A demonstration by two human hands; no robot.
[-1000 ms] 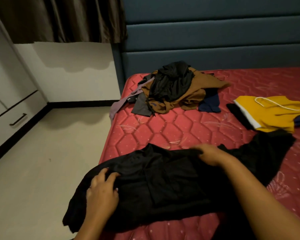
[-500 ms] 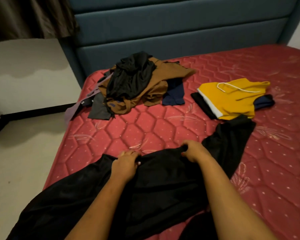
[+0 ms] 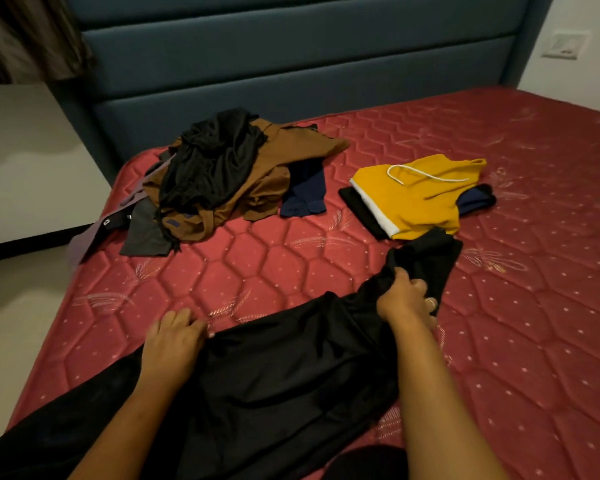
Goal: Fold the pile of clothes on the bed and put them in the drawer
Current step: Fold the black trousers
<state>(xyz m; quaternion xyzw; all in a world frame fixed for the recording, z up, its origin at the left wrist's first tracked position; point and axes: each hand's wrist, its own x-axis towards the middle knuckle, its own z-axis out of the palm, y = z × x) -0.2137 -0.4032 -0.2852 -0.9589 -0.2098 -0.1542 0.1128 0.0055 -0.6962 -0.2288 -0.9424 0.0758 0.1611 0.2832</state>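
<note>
1. Right hand (image 3: 404, 299) clamps a bunched fold of the black garment (image 3: 274, 368); left hand (image 3: 172, 341) pinches its far edge. Hands well apart.
2. Garment lies under both forearms, its left end spilling over the mattress (image 3: 257, 265) edge.
3. Bare mattress ahead of both hands; unfolded pile (image 3: 222, 174) beyond left hand, folded yellow piece (image 3: 413, 202) just beyond right.

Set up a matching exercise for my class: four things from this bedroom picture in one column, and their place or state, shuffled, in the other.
Things
1. black garment
2. yellow garment
3. pile of clothes
4. wall switch

Place or state
A. heaped near the headboard
B. on the wall, far right
C. gripped by the left hand and right hand
D. folded, white cord on top

Pairs: 1-C, 2-D, 3-A, 4-B
</note>
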